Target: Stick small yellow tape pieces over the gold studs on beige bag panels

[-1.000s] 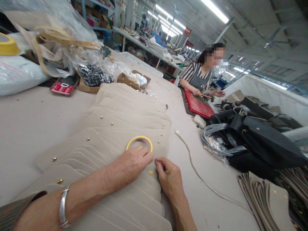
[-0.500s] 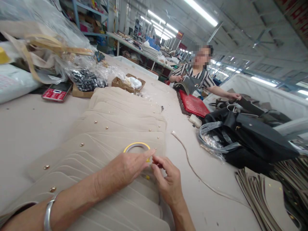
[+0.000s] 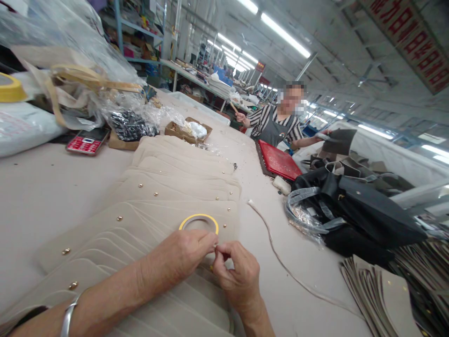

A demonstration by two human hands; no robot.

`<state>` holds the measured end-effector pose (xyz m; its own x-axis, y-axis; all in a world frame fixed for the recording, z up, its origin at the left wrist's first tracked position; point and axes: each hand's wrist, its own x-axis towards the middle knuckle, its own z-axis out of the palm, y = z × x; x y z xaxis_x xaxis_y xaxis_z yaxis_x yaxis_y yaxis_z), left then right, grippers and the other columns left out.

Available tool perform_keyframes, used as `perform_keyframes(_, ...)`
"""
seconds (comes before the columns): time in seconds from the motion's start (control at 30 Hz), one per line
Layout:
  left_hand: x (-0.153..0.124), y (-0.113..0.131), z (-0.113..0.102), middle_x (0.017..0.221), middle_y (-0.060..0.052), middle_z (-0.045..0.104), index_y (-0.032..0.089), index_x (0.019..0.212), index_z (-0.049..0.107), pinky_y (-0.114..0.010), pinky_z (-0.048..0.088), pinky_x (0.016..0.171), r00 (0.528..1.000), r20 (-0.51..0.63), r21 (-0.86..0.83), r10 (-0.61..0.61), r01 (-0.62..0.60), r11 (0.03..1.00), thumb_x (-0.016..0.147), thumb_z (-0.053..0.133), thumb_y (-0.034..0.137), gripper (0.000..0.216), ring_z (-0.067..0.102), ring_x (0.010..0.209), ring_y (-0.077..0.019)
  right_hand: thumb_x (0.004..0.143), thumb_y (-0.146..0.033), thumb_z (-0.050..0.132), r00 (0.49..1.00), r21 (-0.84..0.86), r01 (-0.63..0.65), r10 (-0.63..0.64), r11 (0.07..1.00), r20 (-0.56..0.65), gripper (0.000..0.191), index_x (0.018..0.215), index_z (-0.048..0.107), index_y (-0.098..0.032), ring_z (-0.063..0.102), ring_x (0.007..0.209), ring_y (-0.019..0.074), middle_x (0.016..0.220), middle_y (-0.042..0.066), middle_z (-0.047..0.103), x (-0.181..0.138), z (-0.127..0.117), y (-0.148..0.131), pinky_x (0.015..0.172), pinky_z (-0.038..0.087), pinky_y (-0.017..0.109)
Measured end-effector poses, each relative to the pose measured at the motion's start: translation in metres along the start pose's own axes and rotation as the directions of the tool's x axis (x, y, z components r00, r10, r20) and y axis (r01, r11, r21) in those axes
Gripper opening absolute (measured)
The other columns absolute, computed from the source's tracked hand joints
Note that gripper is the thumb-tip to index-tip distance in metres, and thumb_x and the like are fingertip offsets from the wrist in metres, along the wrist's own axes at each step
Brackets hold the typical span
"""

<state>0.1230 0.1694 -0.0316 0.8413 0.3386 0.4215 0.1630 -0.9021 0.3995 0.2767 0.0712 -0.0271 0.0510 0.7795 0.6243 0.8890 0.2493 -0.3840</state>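
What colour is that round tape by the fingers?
The roll of tape has a yellow edge and a greyish inside; the head view shows it best.

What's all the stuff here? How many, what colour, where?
Panels: many, beige, overlapping, centre
Table: one, pale, under panels
Tape rolls: two, yellow, on panels and far left
Device: one, red keys, left
Cardboard boxes: two, brown, beyond panels
Co-worker: one, striped sleeves, far side
Board: one, red, near co-worker
Cord: one, pale, right of panels
Bag: at least one, black, right
Stacked pieces: many, brown, lower right
Left hand and right hand: two, bare, over panels
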Motion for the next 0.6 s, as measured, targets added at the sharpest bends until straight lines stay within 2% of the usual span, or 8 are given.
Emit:
perform_keyframes(0.07, 0.002, 0.001, -0.003, 0.073, 0.000, 0.054, 0.020, 0.085, 0.051, -0.024, 0.036, 0.054, 1.000, -0.004, 0.046, -0.030, 0.030, 0.999, 0.093, 0.036, 0.009, 0.020, 0.050, 0.062, -0.0147, 0.080, -0.011, 0.051, 0.995, 0.026, -0.097, 0.097, 0.995, 0.022, 0.017, 0.076, 0.064, -0.020, 0.059, 0.054, 0.0118, 0.062, 0.000, 0.064, 0.003, 0.001, -0.002, 0.056, 0.047, 0.022)
perform_keyframes(0.13, 0.005, 0.002, -0.005, 0.071, 0.000, 0.052, 0.020, 0.080, 0.051, -0.026, 0.032, 0.052, 0.999, -0.035, 0.092, -0.039, 0.042, 0.995, 0.092, 0.036, 0.009, 0.021, 0.047, 0.059, -0.0149, 0.079, -0.016, 0.054, 0.962, 0.152, -0.275, 0.271, 0.950, 0.043, 0.013, 0.073, 0.065, -0.020, 0.058, 0.051, 0.0117, 0.060, 0.000, 0.064, 0.008, 0.003, -0.005, 0.053, 0.047, 0.022)
perform_keyframes(0.17, 0.006, 0.003, -0.005, 0.070, 0.000, 0.052, 0.019, 0.079, 0.050, -0.026, 0.031, 0.051, 0.997, -0.068, 0.109, -0.034, 0.041, 0.993, 0.092, 0.036, 0.010, 0.022, 0.046, 0.059, -0.0150, 0.079, -0.019, 0.055, 0.921, 0.241, -0.387, 0.382, 0.890, 0.072, 0.012, 0.071, 0.064, -0.019, 0.057, 0.049, 0.0117, 0.058, -0.001, 0.064, 0.010, 0.004, -0.006, 0.050, 0.047, 0.021)
perform_keyframes(0.23, 0.006, 0.006, -0.006, 0.069, 0.000, 0.051, 0.019, 0.077, 0.050, -0.027, 0.031, 0.051, 0.990, -0.141, 0.121, 0.002, 0.016, 0.993, 0.093, 0.035, 0.011, 0.024, 0.045, 0.058, -0.0151, 0.078, -0.026, 0.059, 0.803, 0.407, -0.584, 0.574, 0.703, 0.162, 0.013, 0.067, 0.062, -0.018, 0.056, 0.044, 0.0115, 0.052, -0.002, 0.061, 0.016, 0.006, -0.003, 0.045, 0.046, 0.021)
perform_keyframes(0.3, 0.006, 0.008, -0.005, 0.068, 0.000, 0.050, 0.020, 0.078, 0.051, -0.027, 0.032, 0.052, 0.982, -0.185, 0.122, 0.037, -0.015, 0.992, 0.094, 0.034, 0.010, 0.025, 0.045, 0.058, -0.0148, 0.075, -0.032, 0.064, 0.684, 0.497, -0.696, 0.688, 0.518, 0.242, 0.017, 0.066, 0.061, -0.017, 0.054, 0.041, 0.0111, 0.048, -0.004, 0.058, 0.020, 0.008, 0.006, 0.042, 0.045, 0.021)
perform_keyframes(0.37, 0.004, 0.007, -0.004, 0.069, 0.000, 0.052, 0.020, 0.080, 0.052, -0.026, 0.035, 0.054, 0.988, -0.155, 0.150, 0.014, 0.009, 0.989, 0.094, 0.036, 0.010, 0.024, 0.047, 0.060, -0.0147, 0.071, -0.038, 0.068, 0.609, 0.513, -0.749, 0.741, 0.419, 0.284, 0.023, 0.068, 0.063, -0.016, 0.053, 0.040, 0.0110, 0.049, -0.004, 0.058, 0.022, 0.008, 0.020, 0.042, 0.046, 0.022)
perform_keyframes(0.47, 0.004, 0.003, 0.001, 0.074, -0.001, 0.057, 0.019, 0.083, 0.054, -0.026, 0.039, 0.056, 0.991, 0.001, 0.263, -0.134, 0.129, 0.956, 0.093, 0.043, 0.009, 0.018, 0.052, 0.065, -0.0164, 0.071, -0.045, 0.071, 0.587, 0.484, -0.773, 0.751, 0.409, 0.303, 0.032, 0.075, 0.067, -0.014, 0.056, 0.044, 0.0111, 0.055, -0.001, 0.063, 0.020, 0.007, 0.042, 0.045, 0.048, 0.022)
perform_keyframes(0.6, 0.008, 0.002, 0.003, 0.086, -0.005, 0.062, 0.019, 0.089, 0.057, -0.030, 0.046, 0.061, 0.931, 0.215, 0.347, -0.293, 0.208, 0.915, 0.090, 0.047, 0.007, 0.016, 0.057, 0.078, -0.0220, 0.074, -0.047, 0.070, 0.610, 0.451, -0.770, 0.729, 0.451, 0.311, 0.035, 0.076, 0.069, -0.013, 0.057, 0.047, 0.0104, 0.057, -0.001, 0.062, 0.018, 0.011, 0.052, 0.048, 0.048, 0.021)
